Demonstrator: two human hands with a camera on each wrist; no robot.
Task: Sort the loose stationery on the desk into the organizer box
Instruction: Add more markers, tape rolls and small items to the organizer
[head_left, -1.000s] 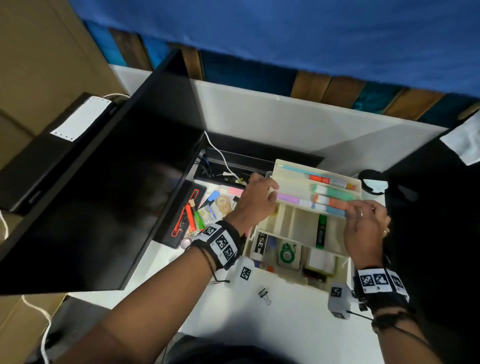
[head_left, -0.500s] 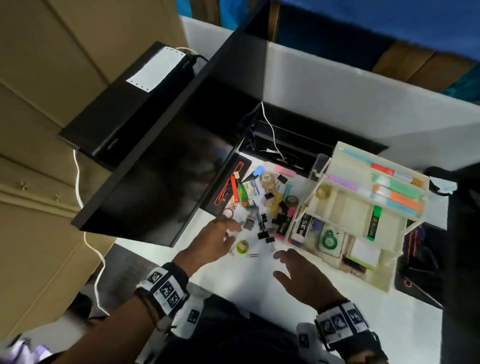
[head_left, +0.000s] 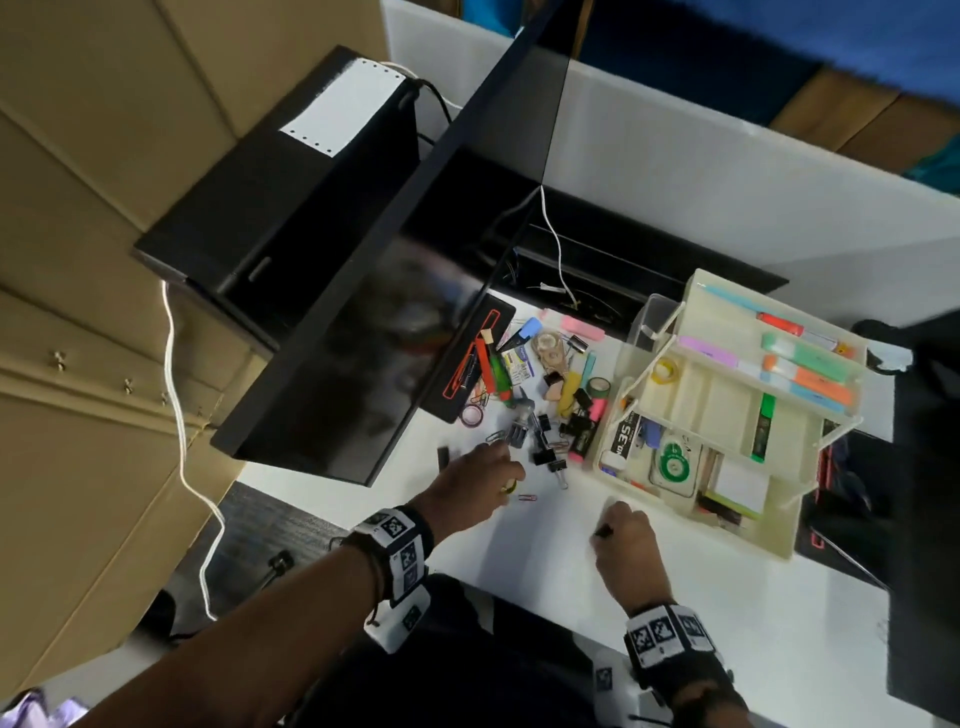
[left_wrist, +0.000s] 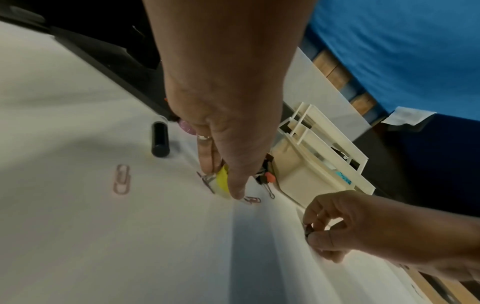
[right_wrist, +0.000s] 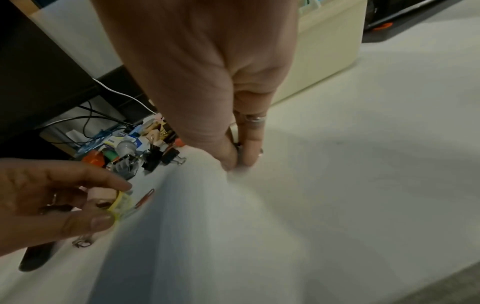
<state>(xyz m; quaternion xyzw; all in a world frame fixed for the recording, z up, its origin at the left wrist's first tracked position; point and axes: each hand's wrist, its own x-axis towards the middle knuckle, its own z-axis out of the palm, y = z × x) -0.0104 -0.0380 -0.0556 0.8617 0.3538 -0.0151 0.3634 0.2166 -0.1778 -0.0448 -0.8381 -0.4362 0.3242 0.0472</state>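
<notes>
The right hand (head_left: 626, 540) rests on the desk (head_left: 701, 623) just in front of the box (head_left: 779, 530), fingers curled and thumb and forefinger pinching a small dark item, by its look a binder clip (left_wrist: 309, 229), though the pictures are too blurred to be sure. The left hand (head_left: 478, 480) reaches into the near edge of the pile (head_left: 545, 395) with fingers closing round a small yellow tape roll (left_wrist: 223, 181); whether the roll is lifted or only touched cannot be told. The governing relation is that the box lies ahead and to the right of both hands, its near lower tray directly beyond the right hand and closer to it than to the left. The box's long side runs away and rightward across the desk, with upper trays stepped back, so the lower compartments are the nearest drop points. Judged from this, the right hand has the shorter carry; the left must cross toward the right, over loose paper clips (head_left: 527, 498) lying between the hands. The pile remains largely unsorted, left of the box.
</notes>
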